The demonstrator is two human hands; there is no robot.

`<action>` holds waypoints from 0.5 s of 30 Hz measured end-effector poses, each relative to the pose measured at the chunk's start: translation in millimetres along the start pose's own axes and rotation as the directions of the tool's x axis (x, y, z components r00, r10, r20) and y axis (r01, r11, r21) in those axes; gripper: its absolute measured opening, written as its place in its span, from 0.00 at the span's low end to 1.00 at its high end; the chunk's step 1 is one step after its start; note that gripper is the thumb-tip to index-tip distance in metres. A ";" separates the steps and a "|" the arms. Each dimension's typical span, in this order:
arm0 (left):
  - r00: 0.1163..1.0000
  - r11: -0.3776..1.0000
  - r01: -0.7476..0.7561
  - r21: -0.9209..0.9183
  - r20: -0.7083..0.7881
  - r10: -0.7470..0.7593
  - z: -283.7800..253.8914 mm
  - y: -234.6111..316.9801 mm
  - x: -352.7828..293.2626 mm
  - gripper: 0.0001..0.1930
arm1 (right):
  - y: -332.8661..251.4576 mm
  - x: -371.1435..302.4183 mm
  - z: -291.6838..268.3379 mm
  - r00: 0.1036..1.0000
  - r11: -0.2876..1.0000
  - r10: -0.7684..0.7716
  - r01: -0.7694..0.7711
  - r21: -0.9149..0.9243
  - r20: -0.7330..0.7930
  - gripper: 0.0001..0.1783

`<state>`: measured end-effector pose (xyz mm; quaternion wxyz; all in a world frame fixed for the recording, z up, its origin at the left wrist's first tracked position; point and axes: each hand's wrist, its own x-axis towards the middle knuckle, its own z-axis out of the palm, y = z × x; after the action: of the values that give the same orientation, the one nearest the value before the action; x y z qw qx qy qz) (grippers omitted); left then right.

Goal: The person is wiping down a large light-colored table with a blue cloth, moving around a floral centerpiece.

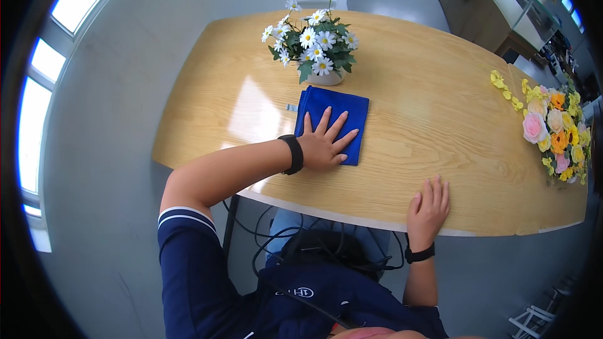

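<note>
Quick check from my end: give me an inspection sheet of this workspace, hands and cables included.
Surface: wooden table, bright glare patch on its left part.
Work items: folded blue cloth, lying flat.
Clutter: potted white daisies just beyond the cloth; mixed flower arrangement at the right end; small pale strip by the cloth's left edge.
Grips: left hand flat on the cloth, fingers spread; right hand resting near the table's near edge.
Cables: black cables below the near edge; on the tabletop, nothing seen.
Surroundings: glass-topped cabinet far right; bright windows left.
</note>
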<state>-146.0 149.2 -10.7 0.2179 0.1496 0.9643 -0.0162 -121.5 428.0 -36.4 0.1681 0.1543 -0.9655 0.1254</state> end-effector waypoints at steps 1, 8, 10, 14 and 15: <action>1.000 1.000 -0.008 -0.002 -0.002 0.008 -1.7 3.7 4.5 0.29 | -0.2 0.5 -0.4 1.000 1.000 -0.003 0.003 -0.001 0.005 0.17; 0.997 0.998 -0.063 0.002 -0.036 0.063 -16.2 27.2 28.9 0.28 | -2.5 3.0 -3.6 1.000 1.000 -0.004 0.004 0.014 0.020 0.17; 0.996 0.997 -0.080 -0.007 -0.038 0.080 -18.8 32.3 36.6 0.29 | -3.6 4.5 -3.9 1.000 1.000 0.001 -0.001 0.013 0.024 0.17; 0.993 0.995 -0.102 -0.002 -0.066 0.101 -22.2 38.1 51.9 0.28 | -1.9 3.5 -3.8 0.999 1.000 -0.001 0.001 0.003 0.034 0.17; 0.994 0.995 -0.096 -0.015 -0.046 0.095 -24.5 40.2 54.8 0.28 | -1.6 3.4 -3.5 0.999 1.000 -0.003 0.003 0.003 0.039 0.17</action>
<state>-191.4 205.4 -10.4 0.1979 0.1939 0.9608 0.0061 -123.0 426.8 -31.7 0.1494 0.1584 -0.9681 0.1236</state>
